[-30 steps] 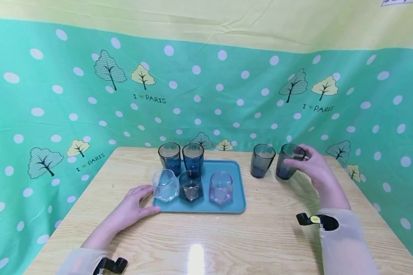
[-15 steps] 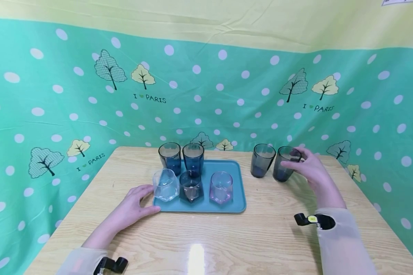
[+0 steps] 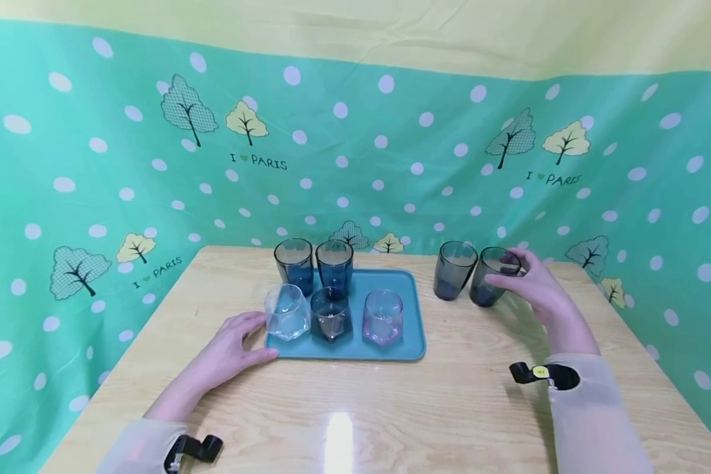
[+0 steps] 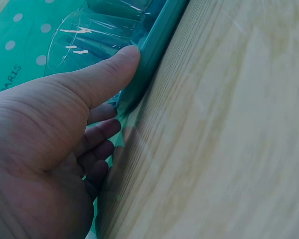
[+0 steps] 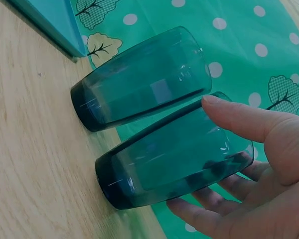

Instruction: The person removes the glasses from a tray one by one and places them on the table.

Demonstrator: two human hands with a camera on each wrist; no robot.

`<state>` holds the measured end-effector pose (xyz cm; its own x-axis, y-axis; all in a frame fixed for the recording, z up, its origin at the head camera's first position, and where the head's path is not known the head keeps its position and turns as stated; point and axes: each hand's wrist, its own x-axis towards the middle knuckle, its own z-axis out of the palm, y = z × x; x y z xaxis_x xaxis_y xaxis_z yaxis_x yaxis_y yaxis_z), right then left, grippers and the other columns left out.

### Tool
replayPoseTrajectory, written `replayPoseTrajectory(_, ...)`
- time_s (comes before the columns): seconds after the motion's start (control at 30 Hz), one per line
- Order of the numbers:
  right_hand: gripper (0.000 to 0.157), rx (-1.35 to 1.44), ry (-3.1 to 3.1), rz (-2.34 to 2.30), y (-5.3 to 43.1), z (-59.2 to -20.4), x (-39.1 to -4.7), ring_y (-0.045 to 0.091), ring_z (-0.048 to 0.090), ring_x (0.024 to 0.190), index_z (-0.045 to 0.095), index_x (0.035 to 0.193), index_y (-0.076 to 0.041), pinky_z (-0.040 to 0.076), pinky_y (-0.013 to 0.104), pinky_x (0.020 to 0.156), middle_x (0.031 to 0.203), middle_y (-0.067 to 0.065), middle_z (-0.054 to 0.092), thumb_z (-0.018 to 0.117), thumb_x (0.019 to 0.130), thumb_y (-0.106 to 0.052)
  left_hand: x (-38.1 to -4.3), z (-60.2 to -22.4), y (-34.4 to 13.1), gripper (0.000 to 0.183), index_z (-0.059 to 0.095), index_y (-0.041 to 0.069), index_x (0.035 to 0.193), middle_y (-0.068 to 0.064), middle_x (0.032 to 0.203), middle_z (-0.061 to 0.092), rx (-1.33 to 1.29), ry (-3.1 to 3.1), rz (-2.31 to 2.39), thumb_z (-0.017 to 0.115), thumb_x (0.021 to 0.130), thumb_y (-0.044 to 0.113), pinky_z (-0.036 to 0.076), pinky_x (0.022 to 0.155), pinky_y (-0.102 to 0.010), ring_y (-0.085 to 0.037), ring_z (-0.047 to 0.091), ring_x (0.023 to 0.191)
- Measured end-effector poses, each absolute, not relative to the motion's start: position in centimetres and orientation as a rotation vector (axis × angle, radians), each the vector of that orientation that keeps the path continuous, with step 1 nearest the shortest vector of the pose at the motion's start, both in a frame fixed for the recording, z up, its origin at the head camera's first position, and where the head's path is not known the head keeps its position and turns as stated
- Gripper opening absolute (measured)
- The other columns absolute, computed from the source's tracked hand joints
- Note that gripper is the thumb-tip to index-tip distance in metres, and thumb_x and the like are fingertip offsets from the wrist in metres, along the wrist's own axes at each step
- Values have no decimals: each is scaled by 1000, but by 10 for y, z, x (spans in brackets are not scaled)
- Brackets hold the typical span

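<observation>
My right hand (image 3: 542, 289) grips a tall smoky grey drinking glass (image 3: 487, 283) near its rim, thumb on the near side and fingers behind. The glass is upright, its base appearing to rest on the table. Close to its left stands a matching grey glass (image 3: 453, 271). My left hand (image 3: 231, 352) rests at the front left corner of a blue tray (image 3: 413, 303), thumb on the rim and fingers loosely bent along the side. On the tray's front row are a clear faceted tumbler (image 3: 287, 316), a dark one (image 3: 330, 319) and a pinkish one (image 3: 382, 319).
Two tall blue glasses (image 3: 294, 266) stand side by side at the tray's back left. A wooden table (image 3: 426, 415) carries everything. Behind it hangs a green dotted cloth (image 3: 379, 158) with tree prints.
My right hand has brought the held grey glass a little left and nearer, closer to its match. The left hand stays at the tray corner. The head view has tilted slightly down.
</observation>
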<state>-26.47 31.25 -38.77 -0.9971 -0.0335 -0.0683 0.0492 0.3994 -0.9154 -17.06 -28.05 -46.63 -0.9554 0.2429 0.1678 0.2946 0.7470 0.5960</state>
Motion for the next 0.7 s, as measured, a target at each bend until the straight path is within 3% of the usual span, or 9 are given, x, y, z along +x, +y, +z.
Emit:
replayPoseTrajectory(0.2,111,-10,2569,-1661,314,-383,-266,53,28,159,3,178,-10,27,67,130,178,29,20,83,103,-25,-174,-463,-281,89,59,-5,154,-28,157,56,-449,-2861,-996,93,89,45,32,123,-74,-55,43,148)
replayPoseTrajectory(0.43,120,-4,2578,-1672,314,-374,-262,54,9,164,-4,179,-22,16,70,131,182,24,4,85,101,-35,-174,-463,-281,89,59,-5,154,-28,158,55,-447,-2862,-1001,93,89,45,31,123,-74,-55,42,149)
replayPoseTrajectory(0.7,111,15,2626,-1805,310,-362,-256,43,7,168,-1,179,-22,10,67,133,183,20,12,80,105,-35,-172,-464,-281,89,59,-4,154,-28,157,55,-445,-2866,-999,93,89,46,31,123,-75,-56,43,148)
